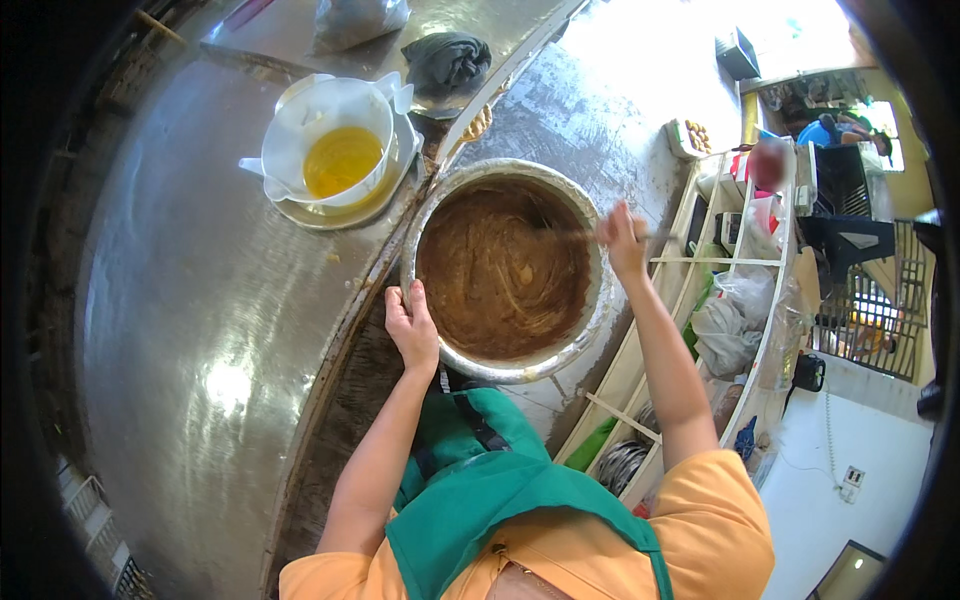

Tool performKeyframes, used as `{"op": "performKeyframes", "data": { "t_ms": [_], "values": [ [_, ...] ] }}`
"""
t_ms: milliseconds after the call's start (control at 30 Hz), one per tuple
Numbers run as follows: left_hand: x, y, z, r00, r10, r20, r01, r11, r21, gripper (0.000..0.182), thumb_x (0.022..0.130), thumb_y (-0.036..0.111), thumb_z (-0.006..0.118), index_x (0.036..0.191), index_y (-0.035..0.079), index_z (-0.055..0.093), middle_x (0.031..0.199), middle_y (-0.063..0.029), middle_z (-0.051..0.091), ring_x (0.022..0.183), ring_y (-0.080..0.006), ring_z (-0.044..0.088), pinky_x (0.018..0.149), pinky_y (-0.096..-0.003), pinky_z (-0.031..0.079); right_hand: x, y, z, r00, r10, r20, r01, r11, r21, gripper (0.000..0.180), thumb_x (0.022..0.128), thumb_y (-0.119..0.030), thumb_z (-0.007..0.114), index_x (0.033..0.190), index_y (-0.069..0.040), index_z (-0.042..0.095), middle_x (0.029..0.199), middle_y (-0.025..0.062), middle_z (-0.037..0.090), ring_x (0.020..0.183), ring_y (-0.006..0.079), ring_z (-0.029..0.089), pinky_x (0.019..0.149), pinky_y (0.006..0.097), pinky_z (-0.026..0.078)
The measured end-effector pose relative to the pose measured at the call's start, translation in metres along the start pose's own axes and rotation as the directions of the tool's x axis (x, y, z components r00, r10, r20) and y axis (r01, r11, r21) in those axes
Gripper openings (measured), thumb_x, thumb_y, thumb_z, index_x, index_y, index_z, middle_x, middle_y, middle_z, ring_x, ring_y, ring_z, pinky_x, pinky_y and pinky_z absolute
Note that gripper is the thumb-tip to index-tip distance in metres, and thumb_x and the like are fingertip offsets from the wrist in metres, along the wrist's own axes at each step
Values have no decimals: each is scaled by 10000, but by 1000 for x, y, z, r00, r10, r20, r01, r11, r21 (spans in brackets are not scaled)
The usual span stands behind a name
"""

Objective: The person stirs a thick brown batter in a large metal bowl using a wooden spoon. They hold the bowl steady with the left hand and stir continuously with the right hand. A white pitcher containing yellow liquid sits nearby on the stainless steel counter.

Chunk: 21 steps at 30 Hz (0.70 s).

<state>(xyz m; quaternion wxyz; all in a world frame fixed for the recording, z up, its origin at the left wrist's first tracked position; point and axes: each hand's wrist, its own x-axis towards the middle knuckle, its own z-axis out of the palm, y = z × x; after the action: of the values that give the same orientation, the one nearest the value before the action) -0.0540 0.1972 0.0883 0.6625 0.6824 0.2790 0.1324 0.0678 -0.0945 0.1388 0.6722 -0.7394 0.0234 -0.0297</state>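
Note:
A large round metal bowl point(517, 370) stands in front of me, with a thick brown batter point(495, 277) swirled inside it. My left hand point(412, 324) grips the bowl's near-left rim, thumb on top. Over the right rim, my right hand point(624, 232) is closed around the thin handle of a utensil point(562, 234), blurred by motion. The utensil's far end reaches down to the batter, so its kind cannot be told. A green apron point(517, 487) covers my front just below the bowl.
On the metal table point(187, 285) at left, a white plastic jug point(289, 142) with yellow liquid stands on a plate point(330, 221). Beyond it lies a tied dark plastic bag point(448, 64). Wooden shelving point(660, 315) holding bags and tools runs along the right, close to my right arm.

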Motion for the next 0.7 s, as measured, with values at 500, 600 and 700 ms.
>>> {"op": "performKeyframes", "data": {
  "t_ms": [500,600,700],
  "values": [
    [4,-3,0,1000,14,-24,-13,1000,23,323,916,216,572,719,32,394,619,19,295,571,-90,281,496,-272,277,-26,-80,89,973,-70,219,-56,853,518,527,987,-418,340,546,-145,248,435,-19,163,394,118,131,426,302,148],
    [4,-2,-2,1000,4,-16,-3,999,35,321,916,213,571,719,27,399,614,18,299,568,-91,285,496,-270,281,18,-86,100,846,-211,490,50,946,321,511,982,-374,401,547,-127,300,455,-26,226,408,110,180,428,287,177],
    [4,-2,-3,1000,0,-10,1,998,60,317,913,210,575,720,27,405,613,20,299,566,-89,284,493,-266,277,49,-73,98,785,-181,593,200,979,33,510,986,-344,405,530,-124,344,452,-30,291,393,94,223,401,264,188]
  ]
}}
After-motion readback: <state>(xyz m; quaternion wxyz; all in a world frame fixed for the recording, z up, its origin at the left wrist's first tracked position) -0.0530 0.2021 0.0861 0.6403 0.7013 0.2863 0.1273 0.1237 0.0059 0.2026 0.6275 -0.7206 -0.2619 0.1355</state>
